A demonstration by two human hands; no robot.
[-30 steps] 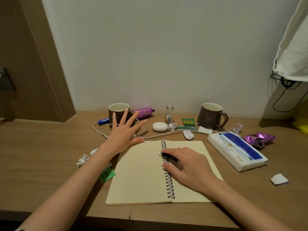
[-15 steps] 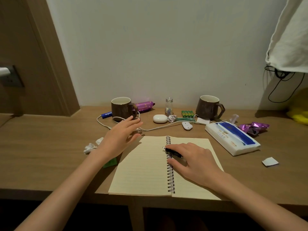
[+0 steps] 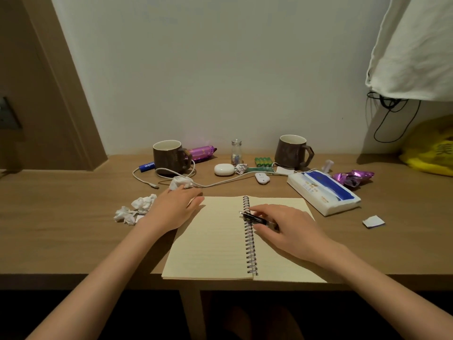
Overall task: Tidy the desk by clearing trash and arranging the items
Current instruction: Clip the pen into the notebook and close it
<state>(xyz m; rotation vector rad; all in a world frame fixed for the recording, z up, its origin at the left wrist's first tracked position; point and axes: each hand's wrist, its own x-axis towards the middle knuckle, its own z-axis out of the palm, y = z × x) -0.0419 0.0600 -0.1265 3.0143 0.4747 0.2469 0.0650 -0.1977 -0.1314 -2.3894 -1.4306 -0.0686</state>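
Observation:
An open spiral notebook lies at the desk's front edge. My right hand rests on its right page, fingers pinching a black pen across the spiral. My left hand lies at the notebook's top left corner, fingers closed on a crumpled white tissue. More crumpled tissues sit just left of that hand. A torn paper scrap lies at the right.
Along the wall stand two brown mugs, a purple wrapper, a small bottle, green batteries, a white case and a white cable. A tissue pack and purple wrappers lie right.
My left hand pulled back from the left mug and closed on a crumpled tissue by the cable. The right hand stayed on the pen. The view tilted up slightly.

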